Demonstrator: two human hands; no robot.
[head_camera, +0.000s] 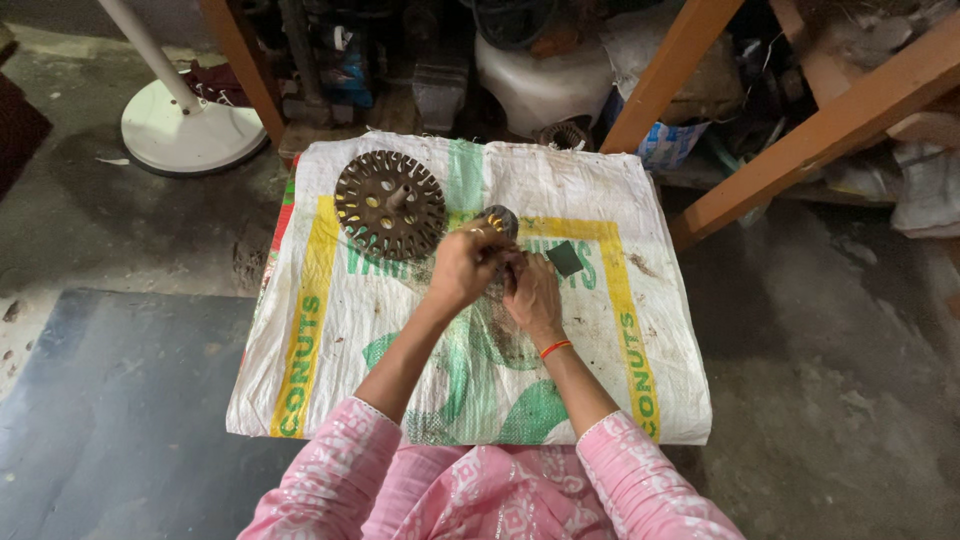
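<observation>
While both hands meet over the middle of the sack, these are the relations that count:

Left hand (462, 268): fingers curled shut around a small round dark part (500, 219), which shows past the knuckles at about 1 o'clock from the hand.

Right hand (532, 292): fingers bent in and pressed to the same part from its 5 o'clock side; whether it pinches something of its own I cannot tell.

Nearer hand: the left, since it wraps the part; the right only meets it from below.

Small round dark part: held just above the woven sack (600, 330), near its centre, no long axis visible.

Slotted metal disc (390, 204): lies flat on the sack at 10 o'clock from the left hand, near but apart, with a short shaft standing up from its middle.

Dark square piece (564, 258): flat on the sack at 2 o'clock from the right hand, just beside it.

White fan base (190, 130): on the floor at 11 o'clock, well apart.
</observation>
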